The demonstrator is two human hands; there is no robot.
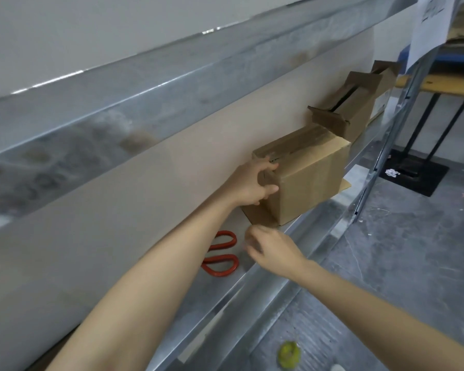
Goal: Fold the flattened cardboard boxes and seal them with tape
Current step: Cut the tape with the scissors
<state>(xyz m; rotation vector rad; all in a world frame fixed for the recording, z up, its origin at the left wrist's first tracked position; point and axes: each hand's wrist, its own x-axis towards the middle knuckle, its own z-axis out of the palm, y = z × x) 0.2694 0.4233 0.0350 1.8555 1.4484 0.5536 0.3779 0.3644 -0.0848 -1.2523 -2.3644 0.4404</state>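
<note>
**While the left hand grips the box, the right is a blur**

Where the metal shelf [319, 218] runs along the beige wall panel [118, 196], a closed cardboard box [308, 183] stands on it, close against the panel, with a darker, glossy strip running the length of its top. It sits on a flat piece of cardboard [257, 215] that pokes out at both ends. The person's left hand [252, 184] grasps the near end of the box, fingers curled over the top edge and thumb pressed to the end face. The right hand [272, 250] hovers just in front of the box's lower corner, above the shelf's front edge; its fingers are curled, but it is too blurred for me to tell whether it holds anything. Red-handled scissors [220, 254] lie on the shelf between the two forearms. Farther along the shelf, just beyond the first, a second box [351, 113] stands with its top flaps not fully closed. Down on the grey floor lie a yellow-green object [289, 354] and a crumpled scrap of paper [391, 172].
</note>
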